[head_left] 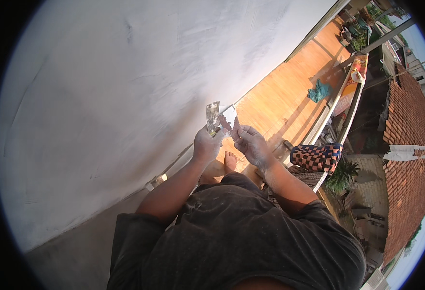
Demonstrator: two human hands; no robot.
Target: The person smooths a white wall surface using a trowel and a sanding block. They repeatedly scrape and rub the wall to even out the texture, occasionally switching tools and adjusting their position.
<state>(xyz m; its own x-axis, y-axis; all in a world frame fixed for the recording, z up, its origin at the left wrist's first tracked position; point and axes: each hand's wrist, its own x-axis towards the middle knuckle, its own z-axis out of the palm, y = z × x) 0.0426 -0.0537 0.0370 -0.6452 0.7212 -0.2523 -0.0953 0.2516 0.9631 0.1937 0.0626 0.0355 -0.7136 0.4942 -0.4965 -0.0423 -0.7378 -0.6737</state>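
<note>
My left hand (206,145), dusted white, is closed on a putty knife (212,112) whose smeared, spattered metal blade points up. My right hand (252,147), also dusty, grips a small flat piece (229,121) with white and reddish-brown patches, held right beside the knife; I cannot tell exactly what it is. My left thumb is at the lower edge of this piece. Both hands are in front of my dark shirt (236,232), above a bare foot (231,160).
A white smeared wall (101,96) fills the left. An orange floor (270,101) runs beside it, with a teal cloth (318,91). A railing (356,96) holds a checked fabric (314,157); plants (360,36) stand at the far end. Tiled roofs (408,203) lie beyond.
</note>
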